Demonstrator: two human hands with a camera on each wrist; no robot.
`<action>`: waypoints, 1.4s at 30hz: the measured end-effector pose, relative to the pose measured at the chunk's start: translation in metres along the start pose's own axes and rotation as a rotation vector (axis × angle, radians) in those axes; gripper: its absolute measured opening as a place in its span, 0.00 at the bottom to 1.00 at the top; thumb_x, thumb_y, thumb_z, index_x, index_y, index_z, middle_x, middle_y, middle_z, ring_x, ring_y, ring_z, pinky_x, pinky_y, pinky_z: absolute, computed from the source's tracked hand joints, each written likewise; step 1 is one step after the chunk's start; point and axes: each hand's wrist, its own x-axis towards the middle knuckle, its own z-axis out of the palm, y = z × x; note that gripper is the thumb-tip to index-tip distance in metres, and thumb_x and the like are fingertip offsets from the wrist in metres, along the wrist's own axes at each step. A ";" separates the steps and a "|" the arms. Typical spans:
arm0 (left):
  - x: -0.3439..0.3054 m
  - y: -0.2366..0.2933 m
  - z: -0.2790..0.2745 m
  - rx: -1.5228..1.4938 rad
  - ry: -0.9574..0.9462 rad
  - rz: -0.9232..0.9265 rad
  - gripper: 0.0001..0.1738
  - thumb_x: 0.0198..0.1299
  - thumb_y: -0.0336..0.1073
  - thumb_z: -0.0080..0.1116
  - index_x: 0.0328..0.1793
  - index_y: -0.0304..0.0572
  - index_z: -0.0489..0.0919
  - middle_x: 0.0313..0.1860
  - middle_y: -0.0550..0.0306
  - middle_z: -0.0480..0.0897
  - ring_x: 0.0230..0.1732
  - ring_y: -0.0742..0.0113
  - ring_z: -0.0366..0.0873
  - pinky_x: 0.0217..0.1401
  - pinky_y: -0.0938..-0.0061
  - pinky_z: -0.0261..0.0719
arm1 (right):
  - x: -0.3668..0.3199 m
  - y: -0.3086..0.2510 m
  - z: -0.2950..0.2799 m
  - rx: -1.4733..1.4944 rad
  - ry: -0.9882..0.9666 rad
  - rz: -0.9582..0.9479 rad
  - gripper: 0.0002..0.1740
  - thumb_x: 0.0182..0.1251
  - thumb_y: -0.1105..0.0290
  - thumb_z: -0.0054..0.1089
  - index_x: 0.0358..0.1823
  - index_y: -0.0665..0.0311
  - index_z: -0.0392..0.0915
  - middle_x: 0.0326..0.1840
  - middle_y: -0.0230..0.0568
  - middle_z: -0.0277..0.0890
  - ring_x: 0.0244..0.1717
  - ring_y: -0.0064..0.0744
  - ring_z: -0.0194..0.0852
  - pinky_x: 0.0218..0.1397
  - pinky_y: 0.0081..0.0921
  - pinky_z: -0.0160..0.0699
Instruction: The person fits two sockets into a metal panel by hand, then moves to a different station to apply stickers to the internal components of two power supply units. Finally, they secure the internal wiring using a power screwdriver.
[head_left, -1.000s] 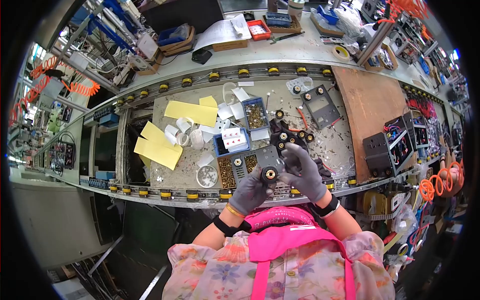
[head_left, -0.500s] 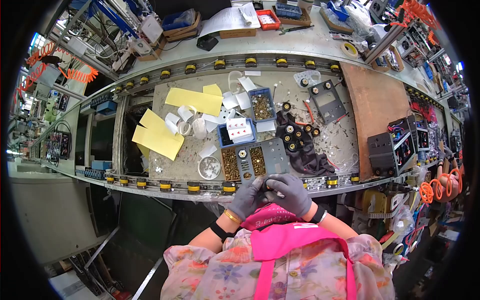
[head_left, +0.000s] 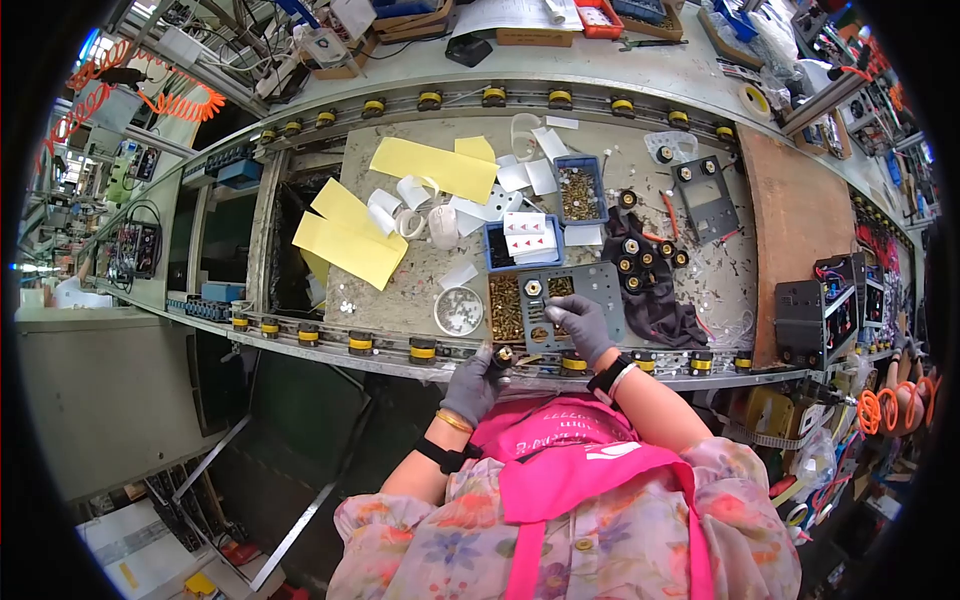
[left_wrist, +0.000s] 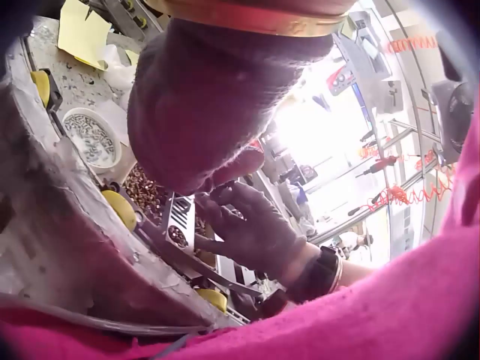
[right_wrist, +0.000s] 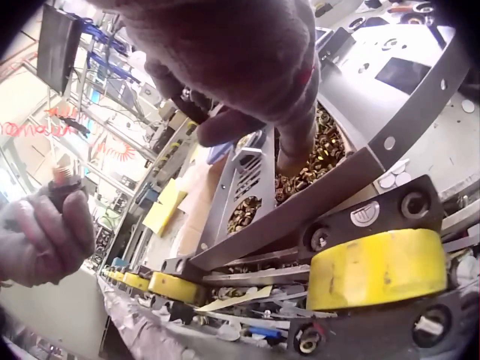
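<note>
My gloved left hand grips a black round socket with a brass core by the bench's front rail. Its brass end points up from the curled fingers in the right wrist view. Over a grey metal panel hovers my gloved right hand, with one finger reaching down toward brass nuts through the panel's opening. The fingers stand apart in the left wrist view. One socket is fitted in the panel, which lies across the box of brass nuts. More black sockets lie on a dark cloth to the right.
Blue bins of small parts and labels stand behind the panel. A round dish of small pieces is at left, near yellow sheets. A second grey panel lies at back right. Yellow rollers line the front rail.
Both hands were together at the socket by the front edge. Now the left hand holds it alone, to the left, and the right hand has moved forward over the panel.
</note>
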 end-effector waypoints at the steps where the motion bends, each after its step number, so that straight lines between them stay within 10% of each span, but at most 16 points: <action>1: 0.004 0.001 -0.007 0.022 -0.018 0.016 0.15 0.70 0.46 0.50 0.49 0.43 0.77 0.38 0.54 0.84 0.30 0.69 0.78 0.30 0.76 0.77 | 0.005 0.000 0.004 -0.023 0.007 -0.003 0.12 0.61 0.71 0.66 0.44 0.68 0.82 0.36 0.36 0.83 0.37 0.23 0.80 0.45 0.20 0.76; 11: 0.036 0.013 -0.015 0.138 0.050 0.040 0.13 0.69 0.45 0.53 0.47 0.43 0.76 0.34 0.53 0.83 0.27 0.68 0.80 0.24 0.76 0.78 | 0.006 0.016 0.000 0.346 -0.057 0.063 0.12 0.62 0.73 0.64 0.46 0.69 0.79 0.44 0.42 0.81 0.44 0.32 0.82 0.52 0.29 0.81; 22: 0.079 -0.008 0.019 0.167 -0.199 -0.458 0.16 0.68 0.52 0.52 0.50 0.52 0.78 0.33 0.59 0.80 0.26 0.69 0.70 0.27 0.78 0.71 | -0.024 0.000 -0.001 0.262 0.033 0.006 0.13 0.63 0.72 0.62 0.48 0.68 0.81 0.44 0.38 0.82 0.43 0.24 0.80 0.51 0.23 0.78; 42: 0.075 -0.020 0.015 0.273 -0.255 -0.474 0.15 0.69 0.50 0.51 0.52 0.52 0.77 0.36 0.62 0.82 0.31 0.71 0.77 0.27 0.80 0.75 | -0.038 0.050 0.006 0.506 0.185 -0.023 0.13 0.63 0.74 0.62 0.49 0.65 0.81 0.45 0.35 0.82 0.44 0.23 0.80 0.49 0.23 0.79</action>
